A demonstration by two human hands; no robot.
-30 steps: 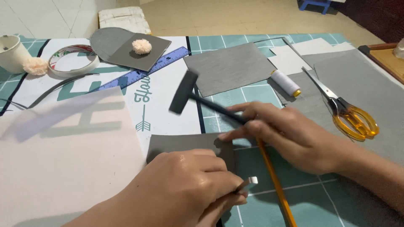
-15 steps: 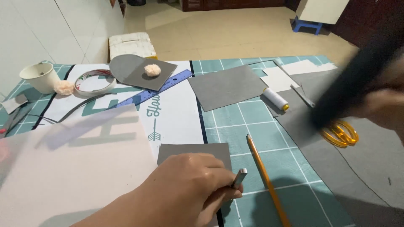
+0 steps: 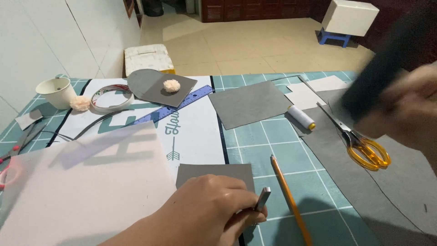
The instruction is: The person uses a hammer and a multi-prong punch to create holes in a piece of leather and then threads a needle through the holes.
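Left hand (image 3: 207,212) pinches metal punch (image 3: 262,199) upright on grey piece (image 3: 214,172); right hand (image 3: 405,111) grips raised hammer (image 3: 387,64)

Metal punch on grey felt, hammer raised

The slim metal punch (image 3: 262,199) stands tilted on the small grey felt piece (image 3: 214,172), which lies flat on the green cutting mat. The dark hammer (image 3: 387,68), blurred, hangs high at right.

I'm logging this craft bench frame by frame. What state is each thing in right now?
Left hand: gripping metal punch upright on small grey piece.
Right hand: raised, holding blurred hammer.
Scissors: closed, lying flat.
Pencil: lying flat.
Thread spool: on its side.
Cup: upright.
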